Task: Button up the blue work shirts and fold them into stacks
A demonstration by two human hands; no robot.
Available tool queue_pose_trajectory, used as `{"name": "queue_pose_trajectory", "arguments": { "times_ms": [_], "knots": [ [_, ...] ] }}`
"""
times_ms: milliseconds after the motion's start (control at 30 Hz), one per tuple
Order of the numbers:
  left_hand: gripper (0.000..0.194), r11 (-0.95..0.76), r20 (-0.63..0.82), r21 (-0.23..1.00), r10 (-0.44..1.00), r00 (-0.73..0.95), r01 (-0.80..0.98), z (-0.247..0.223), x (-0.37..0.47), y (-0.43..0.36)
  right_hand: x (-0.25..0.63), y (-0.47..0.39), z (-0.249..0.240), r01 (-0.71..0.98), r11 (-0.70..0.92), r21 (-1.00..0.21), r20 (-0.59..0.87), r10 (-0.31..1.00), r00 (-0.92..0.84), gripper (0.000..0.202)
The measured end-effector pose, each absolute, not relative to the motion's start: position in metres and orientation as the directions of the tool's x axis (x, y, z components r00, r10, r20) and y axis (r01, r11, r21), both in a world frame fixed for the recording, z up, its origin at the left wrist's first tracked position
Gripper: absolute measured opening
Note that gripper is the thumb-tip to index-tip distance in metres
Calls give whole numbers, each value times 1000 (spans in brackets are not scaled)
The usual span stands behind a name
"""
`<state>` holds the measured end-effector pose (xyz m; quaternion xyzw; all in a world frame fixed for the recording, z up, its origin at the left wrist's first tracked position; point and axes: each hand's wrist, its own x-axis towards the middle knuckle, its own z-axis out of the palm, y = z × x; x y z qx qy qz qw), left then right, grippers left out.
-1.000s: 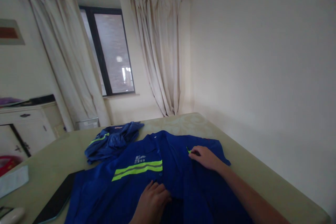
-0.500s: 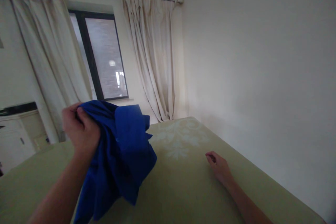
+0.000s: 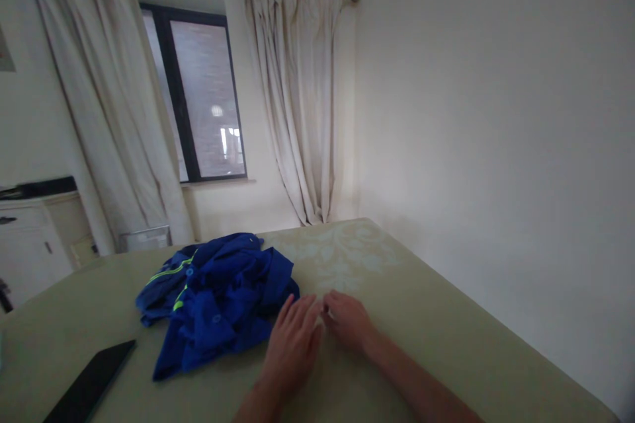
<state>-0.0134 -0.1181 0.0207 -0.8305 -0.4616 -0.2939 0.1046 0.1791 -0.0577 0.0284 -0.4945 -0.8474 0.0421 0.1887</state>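
A crumpled blue garment [image 3: 223, 304] with yellow-green stripes and buttons lies in a heap on the table [image 3: 426, 337]. Just right of it is my left hand [image 3: 297, 337], fingers stretched forward and slightly apart, with nothing held. My right hand [image 3: 350, 320] is close beside the left one, low over the table. Its fingers are curled together, their tips near my left fingertips; whatever may be between them is too small to make out.
A flat black object [image 3: 92, 383] lies at the table's near left. Beyond the table are a white cabinet [image 3: 30, 258], long curtains [image 3: 302, 92] and a window [image 3: 208, 99]. A bare wall [image 3: 496, 125] runs along the right side.
The blue garment was let go by my left hand and now lies on the table. My left hand moved right and down; my right hand moved left. The black object has come into view.
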Motion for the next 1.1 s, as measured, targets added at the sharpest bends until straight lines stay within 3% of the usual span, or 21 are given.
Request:
{"name": "queue_pose_trajectory", "arguments": {
  "times_ms": [67, 133, 200, 400, 633, 700, 800, 933, 1033, 1100],
  "knots": [
    [49, -509, 554, 305, 782, 285, 805, 10, 7, -115, 142, -54, 26, 826, 491, -276, 150, 871, -468, 21],
    [50, -416, 476, 497, 864, 161, 762, 1, 9, -112, 121, -52, 21, 835, 470, -287, 128, 882, -453, 23],
    [48, -380, 410, 614, 902, 131, 692, -3, 1, -110, 116, -52, 16, 836, 460, -300, 149, 888, -435, 25],
    [43, -385, 392, 674, 910, 137, 630, 2, -4, -110, 130, -56, 11, 788, 491, -370, 163, 870, -465, 24],
    [39, -338, 354, 722, 930, 98, 604, 11, 1, -109, 126, -59, 13, 751, 556, -357, 179, 830, -529, 23],
    [39, -313, 355, 686, 932, 73, 657, 13, 0, -109, 125, -61, 12, 728, 600, -331, 200, 799, -568, 23],
    [34, -317, 407, 458, 905, 122, 831, 16, -7, -111, 126, -63, 9, 714, 625, -315, 215, 780, -587, 21],
    [42, -216, 549, 143, 829, 105, 966, 17, -36, -115, 129, -58, 9, 833, 433, -344, 194, 901, -388, 26],
    [56, 7, 614, 77, 788, -53, 997, 15, -65, -115, 135, -53, 12, 847, 315, -428, 213, 946, -244, 24],
    [52, 120, 554, 91, 819, -150, 989, 13, -84, -110, 139, -52, 14, 797, 310, -518, 229, 948, -220, 18]
  ]
}}
